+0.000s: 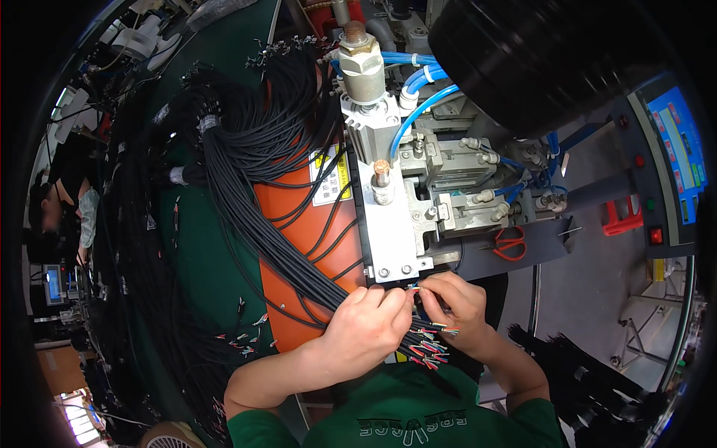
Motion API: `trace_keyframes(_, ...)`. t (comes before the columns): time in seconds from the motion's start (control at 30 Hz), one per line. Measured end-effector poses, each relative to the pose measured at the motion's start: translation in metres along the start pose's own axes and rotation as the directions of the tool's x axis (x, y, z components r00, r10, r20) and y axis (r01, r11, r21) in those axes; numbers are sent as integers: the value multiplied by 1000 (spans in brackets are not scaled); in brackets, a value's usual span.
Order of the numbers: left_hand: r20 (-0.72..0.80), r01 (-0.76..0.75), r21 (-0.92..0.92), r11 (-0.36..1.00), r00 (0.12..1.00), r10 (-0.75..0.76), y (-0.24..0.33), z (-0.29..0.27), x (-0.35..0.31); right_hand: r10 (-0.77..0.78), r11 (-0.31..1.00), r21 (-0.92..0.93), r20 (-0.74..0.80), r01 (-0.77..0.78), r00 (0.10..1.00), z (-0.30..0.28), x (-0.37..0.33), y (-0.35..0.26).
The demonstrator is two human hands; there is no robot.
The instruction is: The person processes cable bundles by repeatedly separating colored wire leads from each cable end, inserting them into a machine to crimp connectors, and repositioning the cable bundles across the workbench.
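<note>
My left hand (367,322) is closed at the front of a metal machine, its fingertips pinching a cable end with thin coloured wires (413,287). From the other side my right hand (457,305) pinches the same small wires, thumb against forefinger. The fingers hide most of that cable. A thick bundle of black cables (272,250) runs beneath my left hand. Its stripped red, blue, white and yellow wire ends (427,349) fan out between my wrists. Just beyond my fingertips stands the machine's white metal block (390,231).
An orange panel (290,317) lies under the bundle, beside a green tabletop (198,272) with wire scraps. Red-handled scissors (509,245) rest on a grey shelf to the right. A control box with a lit screen (676,149) stands farther right. More black cables (590,381) hang at lower right.
</note>
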State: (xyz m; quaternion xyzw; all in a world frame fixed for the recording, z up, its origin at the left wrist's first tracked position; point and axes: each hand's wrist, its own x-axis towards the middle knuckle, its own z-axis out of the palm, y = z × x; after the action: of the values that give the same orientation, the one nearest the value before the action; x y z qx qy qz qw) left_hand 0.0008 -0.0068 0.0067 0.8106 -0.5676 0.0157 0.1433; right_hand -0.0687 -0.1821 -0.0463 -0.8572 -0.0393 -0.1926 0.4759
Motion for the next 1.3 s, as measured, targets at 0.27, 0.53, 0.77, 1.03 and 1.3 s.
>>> trace_keyframes(0.27, -10, 8, -10, 1000, 1000, -8, 0, 0, 0, -16, 1000, 24, -19, 16, 1000, 6, 1, 2)
trace_keyframes(0.53, -293, 31, -185, 982, 952, -85, -7, 8, -1, 347, 798, 510, 46, -321, 937, 2, -5, -6)
trace_keyframes(0.77, -324, 13, -179, 984, 944, -71, -6, 14, -2, 381, 645, 621, 245, -446, 892, -4, -6, -4)
trace_keyframes(1.03, -270, 28, -176, 984, 960, -75, -5, 18, -5, -14, 999, 35, 38, 13, 999, -3, 6, -8)
trace_keyframes(1.3, -130, 83, -118, 990, 987, -98, 0, 7, -6, -50, 967, -242, 137, 82, 989, -8, 11, -9)
